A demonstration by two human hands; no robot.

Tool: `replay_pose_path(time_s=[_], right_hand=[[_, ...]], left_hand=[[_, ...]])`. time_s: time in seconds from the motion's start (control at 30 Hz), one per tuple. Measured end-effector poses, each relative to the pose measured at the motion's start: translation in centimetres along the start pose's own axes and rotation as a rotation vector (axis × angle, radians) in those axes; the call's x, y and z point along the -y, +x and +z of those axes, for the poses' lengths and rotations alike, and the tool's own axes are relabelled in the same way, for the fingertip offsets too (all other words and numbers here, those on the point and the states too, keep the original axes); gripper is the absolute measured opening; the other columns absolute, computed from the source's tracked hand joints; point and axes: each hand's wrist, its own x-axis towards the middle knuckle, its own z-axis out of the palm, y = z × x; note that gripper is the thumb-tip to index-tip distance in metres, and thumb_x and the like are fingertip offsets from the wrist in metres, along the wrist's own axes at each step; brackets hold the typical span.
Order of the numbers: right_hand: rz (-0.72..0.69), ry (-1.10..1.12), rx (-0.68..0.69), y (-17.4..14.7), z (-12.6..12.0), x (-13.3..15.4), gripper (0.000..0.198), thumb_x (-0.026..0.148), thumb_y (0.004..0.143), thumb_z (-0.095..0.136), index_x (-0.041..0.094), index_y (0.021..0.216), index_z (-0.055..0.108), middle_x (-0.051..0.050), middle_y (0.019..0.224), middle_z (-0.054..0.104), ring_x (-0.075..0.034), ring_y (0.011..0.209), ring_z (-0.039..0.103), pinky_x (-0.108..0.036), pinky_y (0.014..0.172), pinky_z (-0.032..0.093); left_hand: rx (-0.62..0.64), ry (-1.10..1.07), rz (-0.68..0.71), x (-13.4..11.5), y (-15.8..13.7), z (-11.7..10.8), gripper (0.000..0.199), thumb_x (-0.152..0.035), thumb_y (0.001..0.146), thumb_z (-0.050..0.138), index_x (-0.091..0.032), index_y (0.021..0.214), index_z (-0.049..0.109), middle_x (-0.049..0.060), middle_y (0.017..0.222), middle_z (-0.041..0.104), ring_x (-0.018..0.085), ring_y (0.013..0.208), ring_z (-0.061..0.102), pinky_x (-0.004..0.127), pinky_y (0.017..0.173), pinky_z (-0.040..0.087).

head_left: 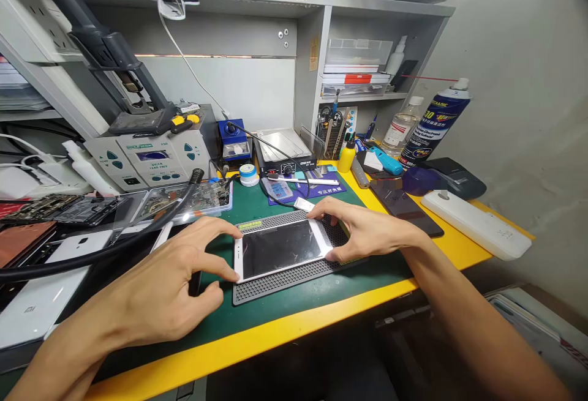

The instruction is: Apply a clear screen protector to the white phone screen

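A white-framed smartphone (281,250) with a black screen lies face up on a grey perforated mat (261,291); fine crack-like lines show on its glass. My left hand (160,284) touches the phone's two left corners with spread fingertips, while a lower digit hangs apart from it. At the other end, my right hand (362,229) grips the phone between thumb and fingers. Just beyond the right fingertips sits a small white piece (303,204), partly hidden. Both hands stay low over the green work mat (294,312).
A black hose (184,202) arches across the left side from the soldering station (154,159). Several phones and boards crowd the left, including a white phone back (41,300). On the right lie a dark phone (407,208), a white device (478,223) and a spray can (436,122).
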Motion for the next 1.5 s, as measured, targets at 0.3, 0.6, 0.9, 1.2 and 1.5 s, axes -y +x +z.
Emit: replay_pose_path(time_s=[0.3,0.6,0.9,1.2,1.5], right_hand=[[-0.003,0.011,-0.008,0.0,0.0,-0.1,0.068,0.034,0.069,0.077,0.025,0.131,0.051,-0.004,0.125,0.054,-0.022,0.103,0.055,-0.030,0.086,0.049],[0.025,0.018,-0.001,0.1,-0.1,0.4,0.069,0.039,0.068,0.078,0.026,0.131,0.053,-0.004,0.125,0.055,-0.024,0.104,0.055,-0.031,0.086,0.050],[0.021,0.039,0.001,0.1,-0.1,0.1,0.070,0.040,0.068,0.078,0.027,0.132,0.054,-0.005,0.130,0.054,-0.024,0.105,0.055,-0.032,0.087,0.049],[0.017,0.055,0.000,0.1,-0.1,0.2,0.071,0.041,0.067,0.079,0.028,0.132,0.054,-0.005,0.129,0.055,-0.025,0.106,0.055,-0.033,0.088,0.050],[-0.042,0.072,-0.054,0.2,0.0,0.2,0.049,0.049,0.082,0.067,0.028,0.127,0.060,-0.005,0.126,0.060,-0.024,0.103,0.058,-0.035,0.088,0.049]], left_hand=[[0.010,-0.027,-0.041,-0.5,0.1,-0.3,0.033,-0.020,0.071,0.059,-0.042,0.086,0.079,-0.005,0.137,0.054,0.027,0.128,0.050,0.043,0.111,0.042],[-0.009,-0.083,-0.055,-0.8,0.1,-0.5,0.033,-0.017,0.068,0.059,-0.037,0.083,0.080,-0.002,0.134,0.057,0.029,0.126,0.051,0.044,0.110,0.043],[0.000,-0.070,-0.048,-1.0,0.2,-0.7,0.032,-0.018,0.069,0.059,-0.037,0.083,0.080,-0.003,0.135,0.057,0.029,0.126,0.052,0.043,0.111,0.043],[0.009,-0.066,-0.056,-1.0,0.1,-0.7,0.032,-0.017,0.070,0.059,-0.037,0.084,0.081,-0.001,0.135,0.056,0.029,0.126,0.051,0.045,0.110,0.043],[-0.028,-0.080,-0.044,-0.9,0.1,-0.4,0.031,-0.018,0.068,0.059,-0.036,0.081,0.081,-0.001,0.132,0.058,0.030,0.123,0.052,0.044,0.107,0.045]])
